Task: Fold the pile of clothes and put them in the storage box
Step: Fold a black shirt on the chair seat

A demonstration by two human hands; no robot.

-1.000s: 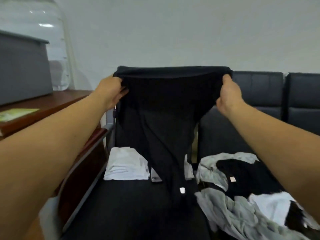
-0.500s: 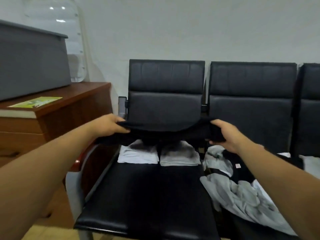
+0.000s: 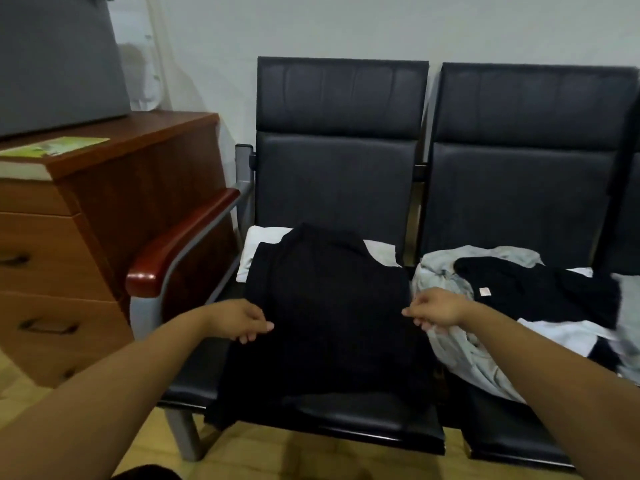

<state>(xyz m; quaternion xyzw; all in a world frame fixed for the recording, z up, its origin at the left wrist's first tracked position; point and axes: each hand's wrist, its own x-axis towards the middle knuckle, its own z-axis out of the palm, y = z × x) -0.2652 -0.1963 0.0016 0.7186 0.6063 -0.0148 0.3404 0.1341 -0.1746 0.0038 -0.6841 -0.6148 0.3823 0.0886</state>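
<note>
Pinching the left edge of the black garment [image 3: 332, 313] between thumb and curled fingers, the person's left hand [image 3: 239, 322] sits at about 9 o'clock of the cloth. The right hand [image 3: 437, 311] does the same at about 3 o'clock, its fingers bent tight on the opposite edge. The garment lies spread flat over the black chair seat [image 3: 363, 415], with its near hem draping over the seat's front lip toward 6 o'clock. At its 12 o'clock, against the backrest, folded white clothes [image 3: 261, 237] lie partly under the garment's far end. At 3 o'clock, on the neighbouring seat [image 3: 512, 441], lies the unfolded pile of clothes [image 3: 467, 348], a jumble of grey, black and white pieces just beside the right hand. At 9 o'clock a red-brown armrest [image 3: 183, 237] borders the seat. Beyond it, toward 10 o'clock, a wooden cabinet [image 3: 138, 188] carries the grey storage box [image 3: 59, 64] and a green leaflet [image 3: 59, 146].
</note>
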